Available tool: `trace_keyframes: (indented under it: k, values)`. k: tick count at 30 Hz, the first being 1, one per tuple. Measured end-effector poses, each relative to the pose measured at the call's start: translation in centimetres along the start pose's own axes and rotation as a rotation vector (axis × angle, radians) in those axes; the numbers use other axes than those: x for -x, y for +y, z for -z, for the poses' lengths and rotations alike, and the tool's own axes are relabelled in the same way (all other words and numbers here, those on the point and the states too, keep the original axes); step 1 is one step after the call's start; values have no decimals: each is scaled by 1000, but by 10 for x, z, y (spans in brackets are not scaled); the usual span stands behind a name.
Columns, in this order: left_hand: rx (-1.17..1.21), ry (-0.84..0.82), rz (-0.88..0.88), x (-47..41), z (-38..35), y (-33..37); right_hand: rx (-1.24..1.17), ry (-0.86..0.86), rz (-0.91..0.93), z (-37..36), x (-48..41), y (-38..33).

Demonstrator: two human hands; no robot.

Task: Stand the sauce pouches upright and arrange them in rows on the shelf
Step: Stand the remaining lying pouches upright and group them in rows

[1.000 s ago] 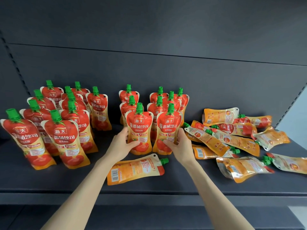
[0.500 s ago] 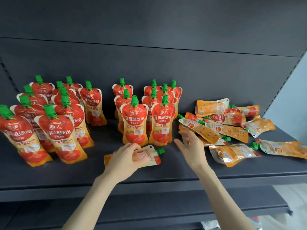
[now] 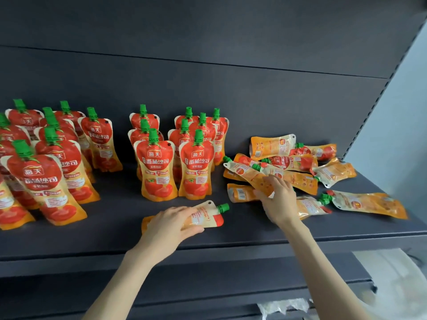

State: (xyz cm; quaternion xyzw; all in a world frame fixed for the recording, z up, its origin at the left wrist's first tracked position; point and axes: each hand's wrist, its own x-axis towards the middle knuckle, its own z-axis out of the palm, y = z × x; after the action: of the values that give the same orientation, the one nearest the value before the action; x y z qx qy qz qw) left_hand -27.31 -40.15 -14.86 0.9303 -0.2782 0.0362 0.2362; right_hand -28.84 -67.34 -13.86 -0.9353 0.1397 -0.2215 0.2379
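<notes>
Red and orange sauce pouches with green caps stand upright on the dark shelf (image 3: 111,241): a left group (image 3: 57,162) and a middle group (image 3: 157,167) in short rows. One pouch (image 3: 208,215) lies flat near the front, cap pointing right, and my left hand (image 3: 171,225) is closed over its lower half. To the right lies a loose pile of flat pouches (image 3: 300,162). My right hand (image 3: 277,199) grips the bottom end of a pouch (image 3: 245,174) at the pile's left edge, its cap pointing up and left.
The shelf's back panel (image 3: 231,93) rises right behind the rows. A blurred pouch (image 3: 369,204) lies close to the shelf's right end. Below the front edge is a lower shelf (image 3: 208,285), and white plastic (image 3: 397,285) shows at the bottom right.
Both hands left the two front standing pouches. My left hand came down onto the flat pouch and closed on it. My right hand moved right and took hold of a pile pouch.
</notes>
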Motion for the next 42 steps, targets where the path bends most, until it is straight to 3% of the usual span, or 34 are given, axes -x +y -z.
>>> trace_keyframes:
  k: [6, 10, 18, 25, 30, 36, 39, 42]
  values:
    - [183, 134, 24, -14, -13, 33, 55, -220, 6, 6, -32, 20]
    - [229, 240, 14, -19, -21, 57, 55, -206, 96, 13, -44, 27]
    - [285, 419, -44, -30, -24, 86, -164, -187, 130, 27, -56, 42]
    - [288, 413, -39, -37, -32, 88, 160, -293, 254, 25, -57, 39]
    - [316, 429, -40, -36, -34, 86, 203, -344, 174, 13, -60, 36]
    - [307, 457, -60, -34, -30, 85, -40, -191, 150, 11, -55, 37]
    - [270, 498, -82, -34, -24, 87, -334, -138, 106, 27, -48, 39]
    - [334, 572, -11, -32, -20, 92, -679, -221, 67, 51, -36, 31]
